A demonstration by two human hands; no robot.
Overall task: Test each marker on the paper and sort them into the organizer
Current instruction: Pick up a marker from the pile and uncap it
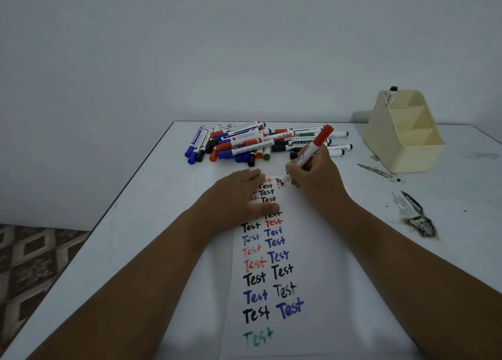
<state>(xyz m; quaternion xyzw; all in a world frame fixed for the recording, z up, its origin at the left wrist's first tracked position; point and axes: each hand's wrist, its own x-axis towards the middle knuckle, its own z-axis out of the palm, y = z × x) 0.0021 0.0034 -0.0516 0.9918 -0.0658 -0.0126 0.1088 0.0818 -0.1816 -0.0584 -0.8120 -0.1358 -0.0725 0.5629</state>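
White bench (141, 224) against a plain white wall, black scuffs on its right side, patterned floor off to the left. Right hand (312, 177) fingers grip a red marker (312, 149), tip on the paper (312, 283). Left hand (236, 196) lies flat on the paper. Marker pile (260, 142) behind, cream organizer (404, 142) back right holding 1 marker.

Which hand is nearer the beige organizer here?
Right. The right hand, gripping the red marker, is left of and nearer than the organizer; the left hand lies farther left, flat on the paper.
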